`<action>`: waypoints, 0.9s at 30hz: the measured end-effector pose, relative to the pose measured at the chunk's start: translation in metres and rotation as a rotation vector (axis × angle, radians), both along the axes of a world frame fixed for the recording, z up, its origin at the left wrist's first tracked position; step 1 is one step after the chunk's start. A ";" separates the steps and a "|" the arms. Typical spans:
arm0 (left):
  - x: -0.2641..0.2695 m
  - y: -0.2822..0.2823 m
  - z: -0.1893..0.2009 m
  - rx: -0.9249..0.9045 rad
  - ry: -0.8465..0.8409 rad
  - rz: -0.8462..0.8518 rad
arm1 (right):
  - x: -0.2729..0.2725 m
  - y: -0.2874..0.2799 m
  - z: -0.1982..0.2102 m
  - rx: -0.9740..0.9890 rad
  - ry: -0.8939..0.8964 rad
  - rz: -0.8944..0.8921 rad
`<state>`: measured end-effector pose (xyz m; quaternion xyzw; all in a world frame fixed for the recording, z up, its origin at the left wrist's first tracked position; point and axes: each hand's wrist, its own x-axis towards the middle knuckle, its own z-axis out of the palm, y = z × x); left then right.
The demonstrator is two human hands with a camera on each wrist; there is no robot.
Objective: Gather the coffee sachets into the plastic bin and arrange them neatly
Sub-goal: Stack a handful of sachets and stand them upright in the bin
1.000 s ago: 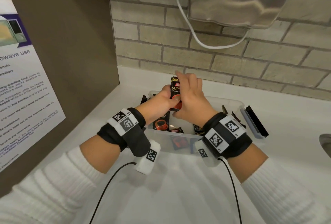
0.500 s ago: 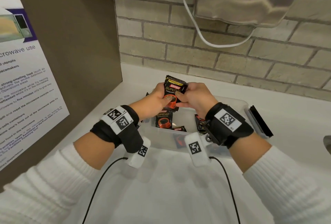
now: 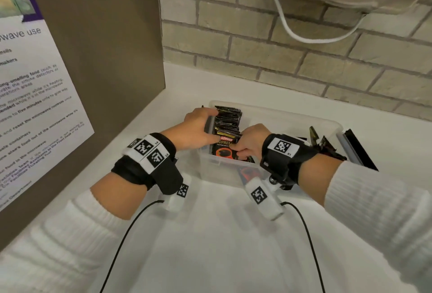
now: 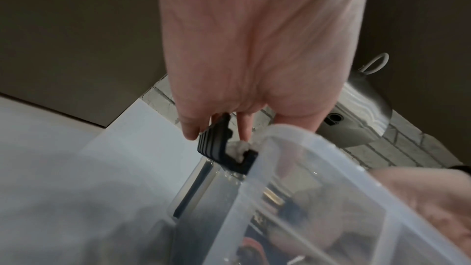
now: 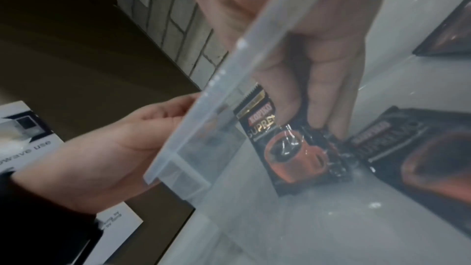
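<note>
A clear plastic bin stands on the white counter. Several black coffee sachets stand upright in a packed row at its left end. My left hand clasps that end of the bin, fingers outside by the black latch, thumb inside against the front sachet. My right hand reaches into the bin and pinches that front sachet, which shows an orange cup. Another sachet lies flat on the bin floor.
More sachets lie on the counter past the bin's right end, beside the bin lid. A brown panel with a microwave notice closes the left side. A brick wall and a white cable are behind.
Both hands have lowered the bundle of sachets from above the bin into its left end. My left hand has shifted onto the bin's end wall.
</note>
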<state>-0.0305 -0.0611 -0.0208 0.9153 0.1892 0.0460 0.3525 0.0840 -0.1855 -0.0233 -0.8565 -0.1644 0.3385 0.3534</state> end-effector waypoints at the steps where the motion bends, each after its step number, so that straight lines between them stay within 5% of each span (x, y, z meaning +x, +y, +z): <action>1: 0.000 0.000 -0.001 0.010 0.007 -0.004 | -0.001 0.002 -0.002 0.005 -0.004 -0.007; 27: 0.003 -0.009 -0.015 0.166 0.035 -0.087 | -0.006 0.009 -0.012 0.024 0.085 0.039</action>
